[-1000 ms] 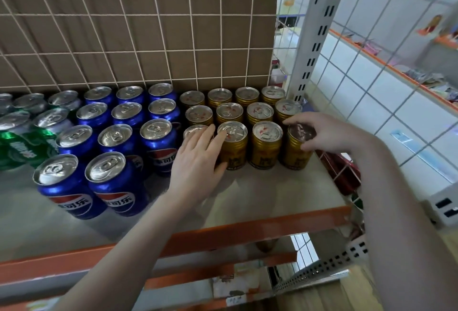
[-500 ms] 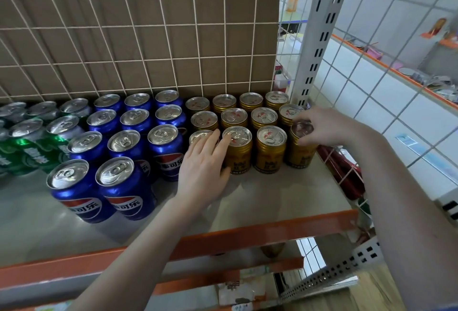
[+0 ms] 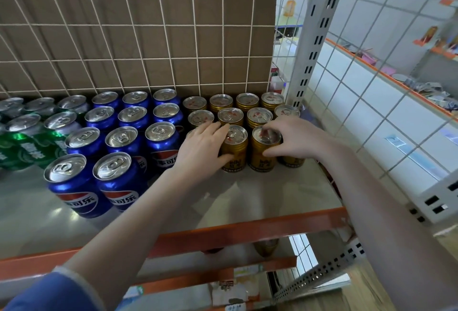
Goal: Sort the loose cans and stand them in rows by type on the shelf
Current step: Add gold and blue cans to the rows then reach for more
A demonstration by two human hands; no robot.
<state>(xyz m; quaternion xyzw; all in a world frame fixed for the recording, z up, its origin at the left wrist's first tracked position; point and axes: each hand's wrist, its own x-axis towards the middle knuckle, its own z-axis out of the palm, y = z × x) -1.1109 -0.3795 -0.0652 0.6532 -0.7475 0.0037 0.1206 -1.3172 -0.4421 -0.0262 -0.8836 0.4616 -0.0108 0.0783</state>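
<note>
Gold cans (image 3: 257,115) stand in rows at the shelf's right end, against the back grid. My left hand (image 3: 200,148) lies over the front-left gold can, which is mostly hidden. Its fingers are fairly straight and its thumb touches the side of the neighbouring gold can (image 3: 235,148). My right hand (image 3: 295,137) pinches the following front gold can (image 3: 262,159), fingertips on the lid and thumb on the side. Another gold can stands behind my right wrist. Blue Pepsi cans (image 3: 74,182) stand in rows to the left, and green cans (image 3: 22,148) at the far left.
The shelf board (image 3: 260,199) shows bare grey surface in front of the cans, ending at an orange front rail (image 3: 247,232). A wire grid with cardboard (image 3: 148,38) backs the shelf. A white slotted upright (image 3: 314,38) and wire side panel (image 3: 371,112) close the right side.
My right hand has shifted left from the rightmost front gold can onto the can beside it. My left hand stays over the front-left gold can.
</note>
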